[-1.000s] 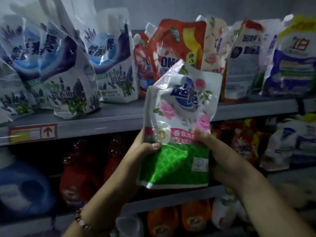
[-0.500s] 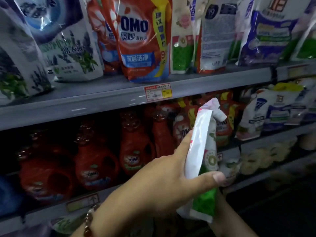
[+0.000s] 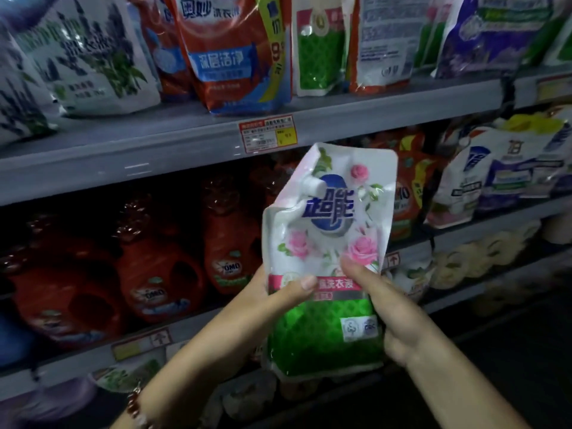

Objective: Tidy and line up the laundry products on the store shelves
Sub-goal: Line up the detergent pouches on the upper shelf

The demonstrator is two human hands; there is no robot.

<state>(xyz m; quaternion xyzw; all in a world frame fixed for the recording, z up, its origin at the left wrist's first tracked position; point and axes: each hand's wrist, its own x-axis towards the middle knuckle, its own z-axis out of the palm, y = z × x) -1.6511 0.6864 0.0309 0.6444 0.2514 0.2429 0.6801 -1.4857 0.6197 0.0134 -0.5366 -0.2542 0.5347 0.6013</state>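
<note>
I hold a white, pink-rose and green detergent pouch (image 3: 328, 243) upright in front of the middle shelf, its printed front facing me and its spout folded over near the top. My left hand (image 3: 278, 294) grips its left edge, thumb across the pink band. My right hand (image 3: 380, 308) grips the right side, thumb on the front. A matching green-and-white pouch (image 3: 320, 48) stands on the upper shelf (image 3: 185, 140) between a red OMO pouch (image 3: 229, 54) and a white-backed pouch (image 3: 383, 41).
Lavender pouches (image 3: 89, 57) fill the upper shelf's left, a purple pouch (image 3: 489, 32) its right. Red OMO jugs (image 3: 158, 270) line the middle shelf, with white and blue pouches (image 3: 495, 168) to the right. More pouches lie on the lowest shelf. A price tag (image 3: 267, 133) hangs on the shelf edge.
The pouch was edge-on in my left hand half a second ago; now it faces me and both hands hold it. The view has dropped from the upper shelf toward the middle one.
</note>
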